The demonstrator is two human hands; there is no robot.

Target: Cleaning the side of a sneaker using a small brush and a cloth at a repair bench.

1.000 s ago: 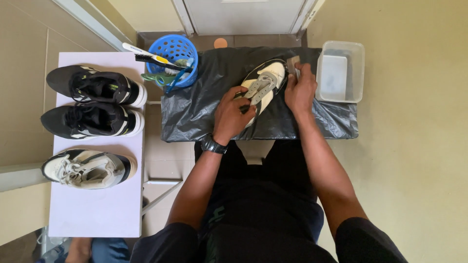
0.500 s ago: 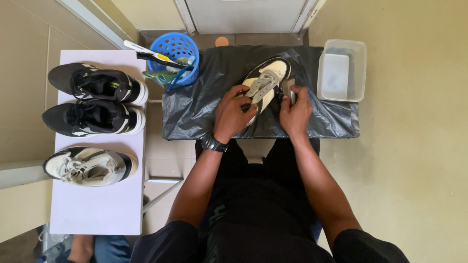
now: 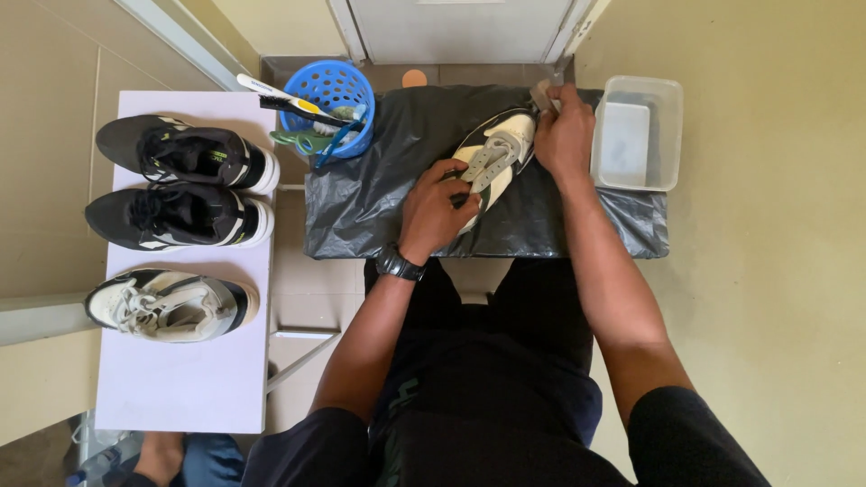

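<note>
Sneaker [image 3: 494,155] — white, grey-strapped — gripped by left hand [image 3: 437,209]; right hand [image 3: 564,135] clutches cloth [image 3: 543,94].

I see a sneaker [image 3: 494,160] with smooth off-white leather-like panels, grey matt suede-looking overlays and dark trim. It sits on a black plastic sheet [image 3: 379,203], crinkled, with a dull sheen. My right hand [image 3: 564,135] pinches a small grey cloth [image 3: 544,93], soft and matt. The tub [image 3: 639,131] is translucent clear plastic, smooth. The basket [image 3: 336,90] is glossy blue perforated plastic. The side board [image 3: 194,379] looks matt, pale lilac and smooth. The black shoes [image 3: 180,185] show mesh fabric.
</note>
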